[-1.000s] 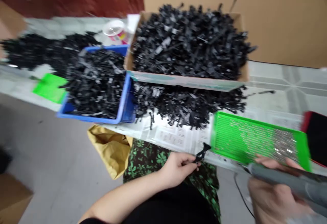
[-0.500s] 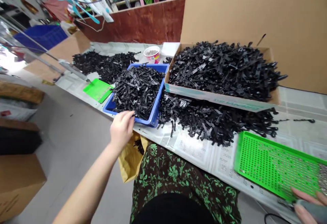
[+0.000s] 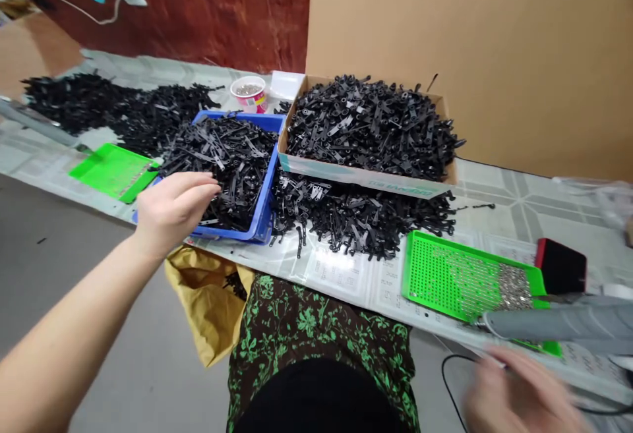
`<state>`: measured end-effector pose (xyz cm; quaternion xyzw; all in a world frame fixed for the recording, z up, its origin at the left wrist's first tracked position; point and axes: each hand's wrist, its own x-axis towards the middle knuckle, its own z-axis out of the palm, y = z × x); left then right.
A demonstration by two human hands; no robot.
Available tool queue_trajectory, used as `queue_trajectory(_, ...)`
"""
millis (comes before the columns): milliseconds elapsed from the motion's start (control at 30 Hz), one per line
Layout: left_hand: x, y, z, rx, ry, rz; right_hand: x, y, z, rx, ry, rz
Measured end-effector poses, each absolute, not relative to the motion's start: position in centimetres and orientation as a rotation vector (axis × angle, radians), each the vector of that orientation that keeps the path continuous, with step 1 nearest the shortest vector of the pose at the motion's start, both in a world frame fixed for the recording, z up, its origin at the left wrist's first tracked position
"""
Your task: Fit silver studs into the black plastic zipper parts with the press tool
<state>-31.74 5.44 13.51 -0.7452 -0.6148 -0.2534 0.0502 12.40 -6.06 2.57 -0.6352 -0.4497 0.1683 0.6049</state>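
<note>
My left hand is over the near left part of a blue bin heaped with small black plastic arms. Its fingers are bent and pressed together; anything inside them is hidden. At the lower right, my right hand is blurred by motion and apart from a grey electric screwdriver. The screwdriver lies across the near right corner of a green perforated tray, its tip pointing left. Tiny silver screws are spread and piled in that tray.
A cardboard box full of black parts stands over a loose heap. Left are a second green tray and another black heap. A tub, a dark red-edged box and a yellow sack also show.
My view has swung right, bringing the screw pile and dark box into sight. My right hand has come away from the screwdriver. My left hand stays by the blue bin, fingers bent.
</note>
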Motion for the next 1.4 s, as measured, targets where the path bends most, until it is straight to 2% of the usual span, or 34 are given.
queue_trajectory(33, -30.6, 4.3, 13.2, -2.118, -1.853, -1.038, 9.9, -4.8, 2.2, -1.374, -1.367, 0.283)
queue_trajectory(100, -27.5, 1.8, 11.9, -1.801, -1.96, -1.522, 4.0, -1.1, 1.5, -1.127, -1.98, 0.351)
queue_trajectory(200, -22.7, -1.6, 8.9, -1.605, -2.411, -2.107, -3.9, 5.0, 0.6, -1.125, -2.579, 0.398)
queue_trajectory(300, -20.0, -3.0, 5.6, -1.047, -2.941, -2.531, -7.7, 8.6, 0.4, -1.02, -2.731, 0.436)
queue_trajectory(367, -19.3, -2.8, 3.9, -0.576, -3.195, -2.672, -8.0, 9.4, 0.5, -0.936, -2.779, 0.462)
queue_trajectory(467, -19.2, -1.9, 2.3, -0.108, -3.336, -2.708, -6.8, 9.3, 0.9, -0.843, -2.703, 0.548)
queue_trajectory(533, -19.0, -1.5, 2.0, -0.062, -3.333, -2.726, -5.7, 8.6, 1.1, -0.816, -2.435, 0.702)
queue_trajectory(700, -17.8, -1.4, 2.2, -0.562, -3.19, -2.895, -4.5, 5.1, 0.9, -0.848, -1.837, 1.378)
queue_trajectory(800, -16.9, -1.5, 2.5, -0.783, -3.15, -2.884, -4.5, 3.5, 0.6, -1.005, -1.504, 1.614)
queue_trajectory(1233, -15.1, -0.7, 3.7, -0.558, -3.378, -2.838, -2.9, 2.5, 1.0, -1.121, -1.212, 1.748)
queue_trajectory(1400, -14.8, -0.1, 3.1, -0.706, -3.44, -2.755, -1.6, 2.1, 0.7, -1.186, -1.268, 1.759)
